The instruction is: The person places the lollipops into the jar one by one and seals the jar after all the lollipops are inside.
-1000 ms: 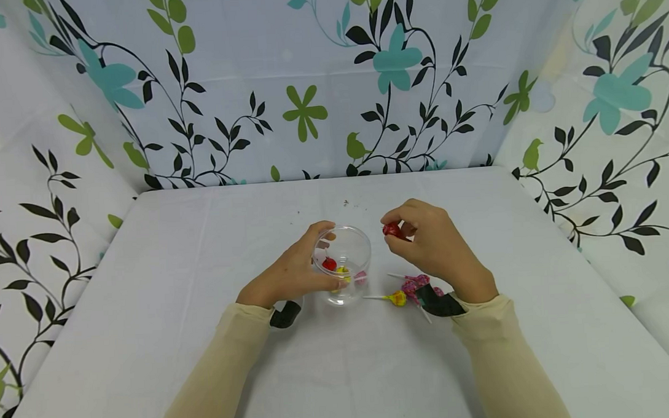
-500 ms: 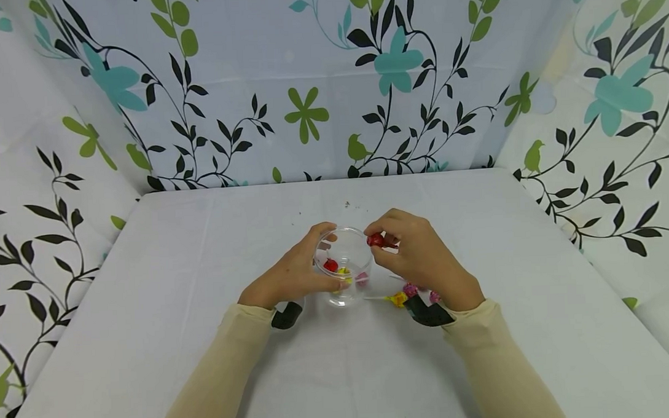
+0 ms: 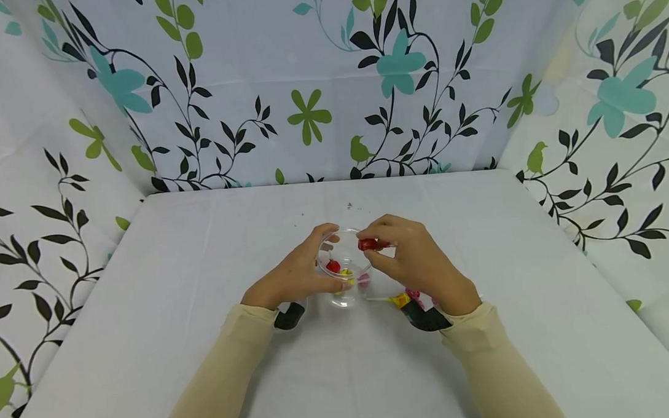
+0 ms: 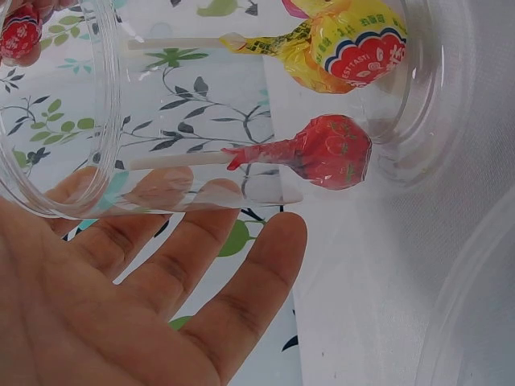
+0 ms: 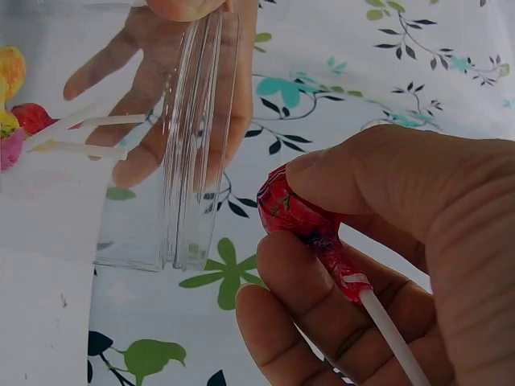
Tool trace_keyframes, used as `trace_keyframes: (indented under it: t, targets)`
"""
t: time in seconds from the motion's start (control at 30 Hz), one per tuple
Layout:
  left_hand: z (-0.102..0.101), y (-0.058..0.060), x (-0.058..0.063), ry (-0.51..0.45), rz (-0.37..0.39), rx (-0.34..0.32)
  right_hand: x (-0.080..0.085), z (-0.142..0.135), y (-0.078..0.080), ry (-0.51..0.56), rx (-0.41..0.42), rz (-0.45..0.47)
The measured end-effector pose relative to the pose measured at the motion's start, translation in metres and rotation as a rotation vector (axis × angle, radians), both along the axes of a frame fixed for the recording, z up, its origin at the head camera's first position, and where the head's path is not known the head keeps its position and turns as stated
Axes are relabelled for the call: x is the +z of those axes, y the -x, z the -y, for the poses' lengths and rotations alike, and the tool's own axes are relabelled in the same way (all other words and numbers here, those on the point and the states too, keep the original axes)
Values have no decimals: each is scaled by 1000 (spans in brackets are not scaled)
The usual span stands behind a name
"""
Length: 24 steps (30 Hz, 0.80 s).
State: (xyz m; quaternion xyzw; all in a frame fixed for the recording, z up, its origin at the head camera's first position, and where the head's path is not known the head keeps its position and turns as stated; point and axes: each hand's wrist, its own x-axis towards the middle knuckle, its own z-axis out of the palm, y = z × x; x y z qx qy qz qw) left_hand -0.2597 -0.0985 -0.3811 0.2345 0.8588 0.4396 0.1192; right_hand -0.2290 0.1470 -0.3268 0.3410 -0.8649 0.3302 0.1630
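A clear plastic jar (image 3: 347,250) stands in the middle of the head view, gripped from its left side by my left hand (image 3: 292,271). Inside it lie a red lollipop (image 4: 334,153), a yellow lollipop (image 4: 358,48) and a pink lollipop (image 3: 363,280), their sticks toward the mouth. My right hand (image 3: 416,255) pinches another red lollipop (image 5: 298,211) by its wrapped head, between thumb and fingers. That candy is at the right side of the jar's rim in the head view; in the right wrist view a gap separates it from the rim, and its stick points back toward the palm.
On the white table (image 3: 203,250), a yellow lollipop (image 3: 400,301) and pink lollipops (image 3: 412,293) lie under my right wrist, partly hidden. A clear curved edge (image 4: 459,322) shows beside the jar in the left wrist view. Patterned cloth (image 3: 225,83) surrounds the table.
My right hand has moved left with the red lollipop, from apart from the jar to its rim. The left hand keeps its hold on the jar.
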Motion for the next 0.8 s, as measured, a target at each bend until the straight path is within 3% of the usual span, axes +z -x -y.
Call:
trace_keyframes:
  t: [0.23,0.8]
  targets:
    - [-1,0,1,4,1,4,-3,3,1,20,37,-16]
    - [-1,-2,3,4,7,-1,2,-3,-1,6,-22,-18]
